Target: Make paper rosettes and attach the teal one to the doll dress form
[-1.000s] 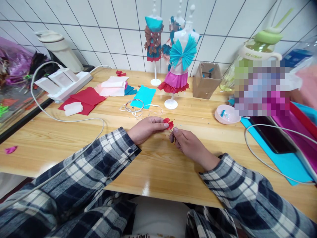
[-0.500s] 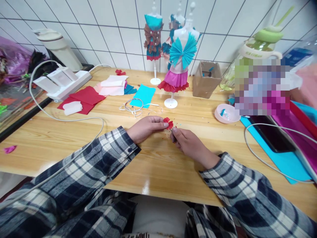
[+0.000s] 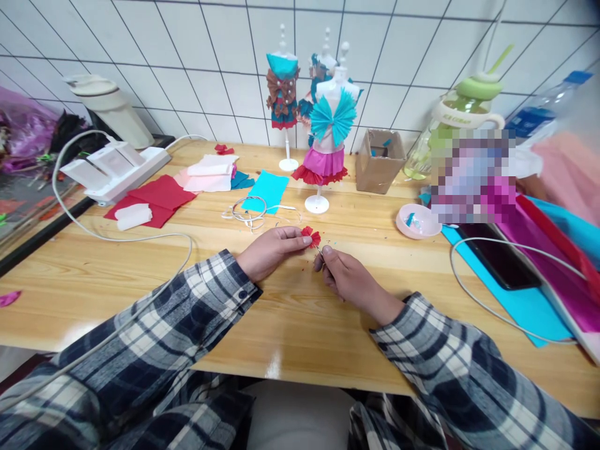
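Between thumb and fingers my left hand (image 3: 276, 250) pinches a small pleated red paper piece (image 3: 311, 237) above the middle of the table. My right hand (image 3: 349, 275) is closed on a thin metal tool (image 3: 319, 251), whose tip reaches the lower edge of the red piece. What kind of tool it is cannot be made out, since my fingers hide most of it. Tiny red scraps lie on the wood around the hands. Just behind stands a small white mannequin (image 3: 334, 112) with a blue pleated bow and a pink and red skirt.
Behind my left hand lie a coiled wire (image 3: 249, 209), a blue sheet (image 3: 265, 192) and red paper (image 3: 162, 199). Two more mannequins stand near a cardboard box (image 3: 380, 162). A pink bowl (image 3: 419, 222), phone (image 3: 499, 256) and cable are right; a power strip (image 3: 117, 172) is left.
The camera view has shifted slightly. My right hand has drawn a little away from the red piece, and more of the metal tool shows between them. My left hand keeps its pinch.
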A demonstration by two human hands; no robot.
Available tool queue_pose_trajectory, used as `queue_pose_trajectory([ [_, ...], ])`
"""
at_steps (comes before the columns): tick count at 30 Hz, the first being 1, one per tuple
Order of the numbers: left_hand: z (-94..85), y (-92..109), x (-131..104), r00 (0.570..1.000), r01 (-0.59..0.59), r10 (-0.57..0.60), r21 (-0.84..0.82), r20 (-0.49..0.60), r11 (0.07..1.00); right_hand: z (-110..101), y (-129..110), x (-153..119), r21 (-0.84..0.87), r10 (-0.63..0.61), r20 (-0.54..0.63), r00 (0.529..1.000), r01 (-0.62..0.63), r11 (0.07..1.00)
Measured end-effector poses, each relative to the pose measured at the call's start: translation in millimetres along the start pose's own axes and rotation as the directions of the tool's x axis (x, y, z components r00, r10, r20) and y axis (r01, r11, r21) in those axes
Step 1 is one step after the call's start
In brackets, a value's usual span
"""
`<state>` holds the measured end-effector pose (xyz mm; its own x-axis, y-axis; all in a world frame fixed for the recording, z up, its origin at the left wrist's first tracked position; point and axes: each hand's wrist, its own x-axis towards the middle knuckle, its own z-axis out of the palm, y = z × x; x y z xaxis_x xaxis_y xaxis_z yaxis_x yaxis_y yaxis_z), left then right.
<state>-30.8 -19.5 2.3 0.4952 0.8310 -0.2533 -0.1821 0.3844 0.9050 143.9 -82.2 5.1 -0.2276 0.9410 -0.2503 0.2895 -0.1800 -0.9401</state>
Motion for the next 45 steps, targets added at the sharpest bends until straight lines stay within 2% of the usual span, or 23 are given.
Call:
queue_pose_trajectory([
  [5,0.1,-1.9,-0.3,1.000,-0.011,0.011,0.030,-0.003,0.999,2.4,-0.1,0.6,0.068,0.053,0.023,0.998,-0.054,0.996],
  [12,1.5,-2.1,-0.2,1.000,-0.014,0.014,0.041,-0.012,0.999,3.4,6.1,3.1,0.096,-0.012,0.049,0.999,0.007,0.995],
  [21,5.1,0.0,-1.8,0.999,-0.018,0.019,0.046,-0.028,0.999,4.6,1.1,1.6,0.078,0.010,0.052,0.999,-0.014,0.997],
  [29,5.0,-0.3,-1.3,0.999,-0.026,0.028,0.042,-0.031,0.999,4.1,7.5,3.7,0.059,-0.055,0.031,0.998,0.054,0.997],
  [35,4.2,0.2,-1.5,0.999,-0.022,0.024,0.034,-0.036,0.999,2.4,5.5,3.5,0.054,-0.024,0.050,0.998,0.021,0.998],
  [41,2.7,2.4,-1.5,0.999,0.009,-0.010,-0.031,-0.040,0.999,-1.7,-0.7,-0.1,0.014,-0.002,-0.032,0.999,0.002,1.000],
  [45,1.8,2.5,-1.4,1.000,0.009,-0.009,-0.016,-0.009,1.000,-3.4,-1.5,0.0,-0.031,-0.030,-0.017,0.999,0.029,0.999],
])
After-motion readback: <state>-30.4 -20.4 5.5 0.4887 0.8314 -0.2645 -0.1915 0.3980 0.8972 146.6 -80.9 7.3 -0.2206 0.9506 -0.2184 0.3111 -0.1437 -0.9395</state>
